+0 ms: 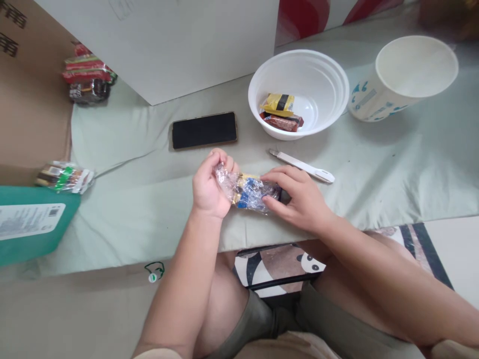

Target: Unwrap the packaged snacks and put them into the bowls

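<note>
Between my two hands, over the front part of the cloth, is a clear plastic snack packet (251, 193) with blue and yellow printing or contents. My left hand (213, 185) is closed around the crumpled left end of its wrapper. The fingers and thumb of my right hand (295, 197) grip the packet's right end from the side. Just beyond my right hand lies a white utility knife (303, 165), slanting down to the right. A black phone (204, 130) rests flat beyond my left hand.
A white bowl (325, 107) holds yellow and reddish-brown wrapped snacks (279, 103). Right of it stands a paper bucket (377, 102). A white box (202, 45) is behind. To the left are a green box (56, 234), a packaged snack (65, 178) and red packets (88, 70).
</note>
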Demonstrator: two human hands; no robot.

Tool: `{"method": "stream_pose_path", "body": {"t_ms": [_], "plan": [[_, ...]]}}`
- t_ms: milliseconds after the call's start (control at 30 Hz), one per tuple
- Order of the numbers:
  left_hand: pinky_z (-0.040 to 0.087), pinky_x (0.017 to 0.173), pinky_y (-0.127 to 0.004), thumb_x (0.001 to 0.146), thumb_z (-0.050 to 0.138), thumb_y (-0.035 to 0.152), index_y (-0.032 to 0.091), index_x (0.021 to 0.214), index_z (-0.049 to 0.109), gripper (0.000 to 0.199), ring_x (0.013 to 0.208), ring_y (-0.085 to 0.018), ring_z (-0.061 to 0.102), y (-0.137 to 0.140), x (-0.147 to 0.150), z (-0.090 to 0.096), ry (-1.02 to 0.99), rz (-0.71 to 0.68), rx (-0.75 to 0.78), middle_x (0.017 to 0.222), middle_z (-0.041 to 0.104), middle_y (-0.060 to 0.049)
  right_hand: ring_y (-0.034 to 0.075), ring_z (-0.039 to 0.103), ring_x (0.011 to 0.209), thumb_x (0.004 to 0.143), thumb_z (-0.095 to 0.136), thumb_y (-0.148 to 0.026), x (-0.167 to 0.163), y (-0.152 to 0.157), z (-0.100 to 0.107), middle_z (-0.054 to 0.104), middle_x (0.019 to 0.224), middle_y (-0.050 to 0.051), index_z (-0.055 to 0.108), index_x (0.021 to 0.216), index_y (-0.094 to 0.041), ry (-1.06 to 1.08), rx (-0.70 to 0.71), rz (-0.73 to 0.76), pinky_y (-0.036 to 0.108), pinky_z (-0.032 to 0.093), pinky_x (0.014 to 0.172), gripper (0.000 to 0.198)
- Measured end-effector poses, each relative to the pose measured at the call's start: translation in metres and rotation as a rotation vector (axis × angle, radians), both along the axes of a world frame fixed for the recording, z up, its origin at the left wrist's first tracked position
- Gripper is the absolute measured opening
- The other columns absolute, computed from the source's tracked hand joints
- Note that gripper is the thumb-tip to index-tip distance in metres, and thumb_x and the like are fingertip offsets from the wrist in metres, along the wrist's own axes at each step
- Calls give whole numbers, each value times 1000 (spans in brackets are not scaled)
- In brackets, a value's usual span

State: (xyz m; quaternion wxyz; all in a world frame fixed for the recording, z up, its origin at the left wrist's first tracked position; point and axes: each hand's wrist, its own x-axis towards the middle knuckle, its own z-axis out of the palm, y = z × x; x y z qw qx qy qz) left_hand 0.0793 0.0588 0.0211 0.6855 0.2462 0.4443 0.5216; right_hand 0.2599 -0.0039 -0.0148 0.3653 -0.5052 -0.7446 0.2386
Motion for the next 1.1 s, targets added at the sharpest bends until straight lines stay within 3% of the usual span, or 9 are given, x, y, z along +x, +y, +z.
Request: {"method": "stream_pose_path", "body": {"t_ms": [167,300,433,600,700,1100], "plan": [[36,52,-24,100,53,38,21,65,37,42,50,-11,32,-8,9,4,-5,-85,4,57,23,4,31,65,112,93,67,-41,2,0,-1,71,121,12,67,129,-27,-13,74,6,51,50,101,39],[37,52,-25,98,54,41,22,67,35,41,51,-11,33,-12,12,2,-35,-177,-38,57,25,4,26,68,101,95,66,-40,3,2,-1,72,113,10,70,122,-26,39,92,179,45,54,89,31],[35,51,-24,97,54,37,21,66,36,39,50,-11,31,-11,11,0,-62,-106,-69,57,24,4,22,68,92,95,65,-26,0,2,0,71,103,8,69,109,-23,114,122,135,39,56,82,15],[33,50,-24,96,48,30,21,64,38,35,49,-10,28,-7,10,-2,-100,-21,-103,55,21,5,21,66,86,94,61,-20,-2,0,1,69,94,6,70,108,-23,112,103,9,37,56,77,17],[33,50,-24,95,50,30,21,64,38,35,48,-10,28,-6,8,-4,-104,4,-94,56,22,5,20,65,81,97,58,-19,0,1,1,69,87,5,73,108,-23,97,79,23,37,56,75,19],[30,49,-24,88,54,29,21,63,36,33,47,-10,30,-4,8,-4,-26,43,-91,52,24,5,18,63,80,99,55,-17,3,-1,2,64,88,5,76,102,-26,109,95,5,36,54,72,23]]}}
